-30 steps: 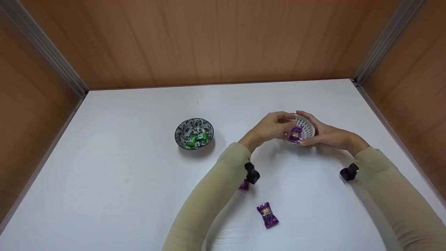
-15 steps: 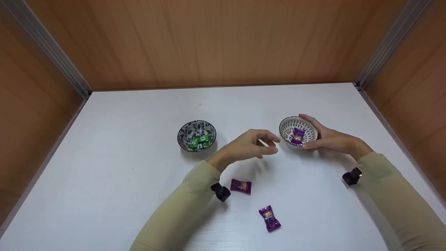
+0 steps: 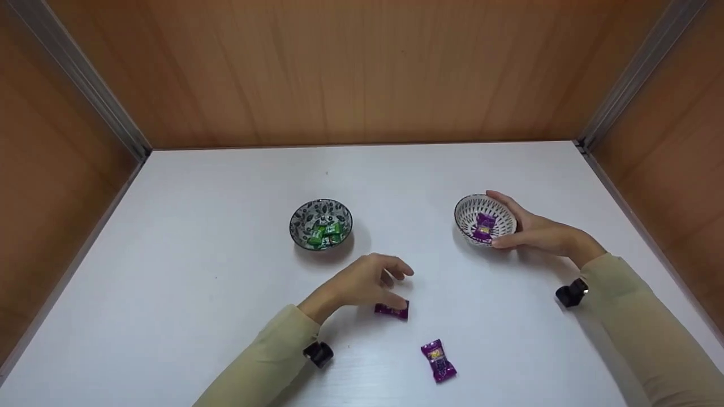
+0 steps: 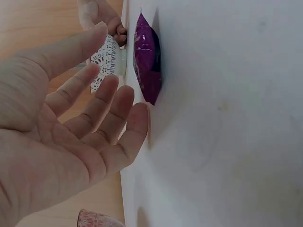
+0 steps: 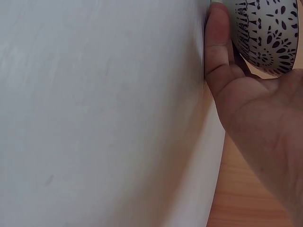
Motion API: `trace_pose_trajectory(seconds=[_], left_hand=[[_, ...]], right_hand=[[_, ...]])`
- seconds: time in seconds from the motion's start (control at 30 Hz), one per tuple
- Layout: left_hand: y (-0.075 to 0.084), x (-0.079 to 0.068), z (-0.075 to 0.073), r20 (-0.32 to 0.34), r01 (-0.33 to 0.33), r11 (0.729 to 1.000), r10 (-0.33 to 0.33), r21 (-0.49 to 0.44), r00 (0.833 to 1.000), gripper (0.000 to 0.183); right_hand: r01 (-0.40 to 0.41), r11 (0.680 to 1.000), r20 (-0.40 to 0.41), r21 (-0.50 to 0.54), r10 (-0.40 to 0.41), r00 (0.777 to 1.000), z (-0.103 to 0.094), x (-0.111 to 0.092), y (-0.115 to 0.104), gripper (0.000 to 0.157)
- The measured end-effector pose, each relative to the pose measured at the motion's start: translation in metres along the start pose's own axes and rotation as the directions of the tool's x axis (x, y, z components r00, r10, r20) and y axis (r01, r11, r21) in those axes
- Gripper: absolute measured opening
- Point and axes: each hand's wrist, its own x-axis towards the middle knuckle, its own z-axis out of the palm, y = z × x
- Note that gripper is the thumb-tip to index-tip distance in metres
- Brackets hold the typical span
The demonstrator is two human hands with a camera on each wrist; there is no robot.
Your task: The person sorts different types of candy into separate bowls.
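Note:
My left hand [image 3: 370,281] hovers over a purple-wrapped candy [image 3: 391,311], fingers loosely bent and nothing between them. The left wrist view shows the same purple candy [image 4: 147,59] on the tabletop, just past my fingertips. At the right, my right hand [image 3: 531,229] holds a white bowl [image 3: 468,212] with a dark pattern by its side, thumb at the near rim and fingers round the back. Inside that bowl lies purple candy [image 3: 484,226]. In the right wrist view the bowl's patterned outer wall [image 5: 272,35] shows beside the hand. A second loose purple candy [image 3: 438,360] lies nearer the front.
A dark-rimmed floral bowl [image 3: 302,217] holding several green candies [image 3: 325,233] stands left of centre. Wooden panels [image 3: 362,73] close off the back and both sides of the white table [image 3: 186,237].
My left hand has withdrawn from the white bowl and come left and toward the front, over the loose purple candy. The right hand stays on the bowl, which now sits more level.

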Motion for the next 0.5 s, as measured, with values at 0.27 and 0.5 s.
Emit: trace_pose_trajectory(seconds=[0.27,0.5], left_hand=[[-0.005,0.005,0.004,0.056,0.054,0.991,-0.061,0.121,0.997,0.054],[-0.002,0.013,0.007,0.056,0.062,0.978,-0.075,0.199,0.996,0.033]], right_hand=[[-0.006,1.000,0.000,0.027,0.006,1.000,0.001,0.001,0.002,0.109],[0.009,1.000,-0.015,0.023,-0.009,1.000,0.000,0.001,0.003,0.107]])
